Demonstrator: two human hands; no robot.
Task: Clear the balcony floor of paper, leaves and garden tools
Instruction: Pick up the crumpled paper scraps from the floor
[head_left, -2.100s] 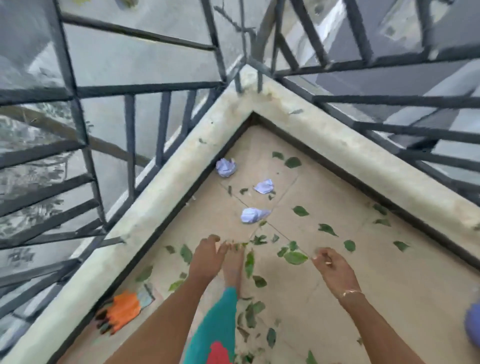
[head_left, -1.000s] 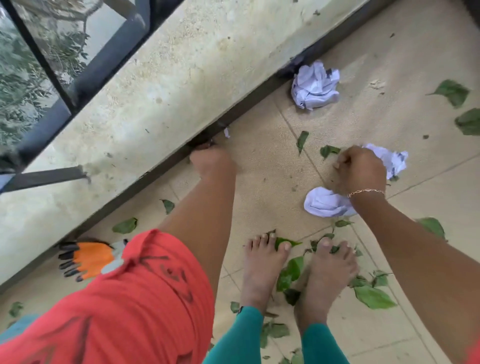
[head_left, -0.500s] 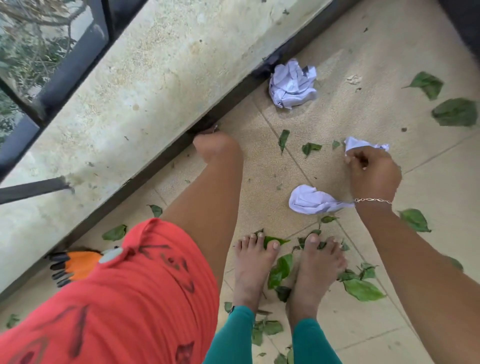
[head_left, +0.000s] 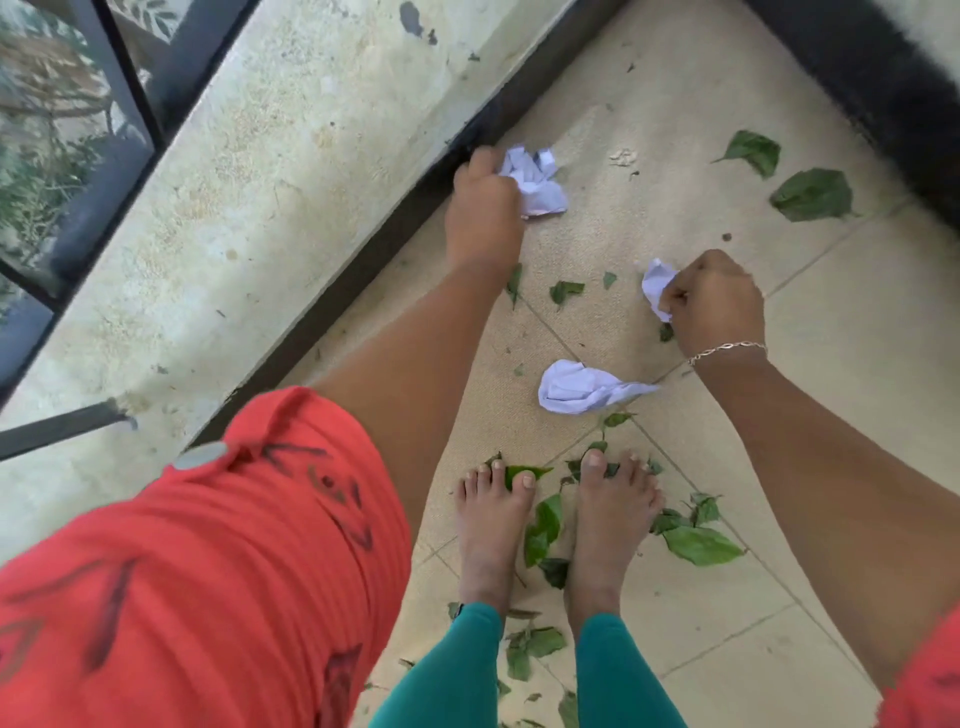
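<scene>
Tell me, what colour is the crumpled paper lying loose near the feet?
The crumpled paper is pale lilac-white and plain; the head view shows it best.

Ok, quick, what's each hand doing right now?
Left hand: touching the far crumpled paper; whether it grips cannot be told.
Right hand: closed round a paper ball.

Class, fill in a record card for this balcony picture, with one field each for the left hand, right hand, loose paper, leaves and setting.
Left hand: the left hand curls round the first paper ball, close to the concrete ledge.
Right hand: the right hand grips the second paper ball.
Loose paper: the third paper ball lies untouched on the floor tiles, between the arms.
Leaves: green leaves are scattered about, several around the bare feet.
Setting: a dark railing stands on the ledge.
</scene>
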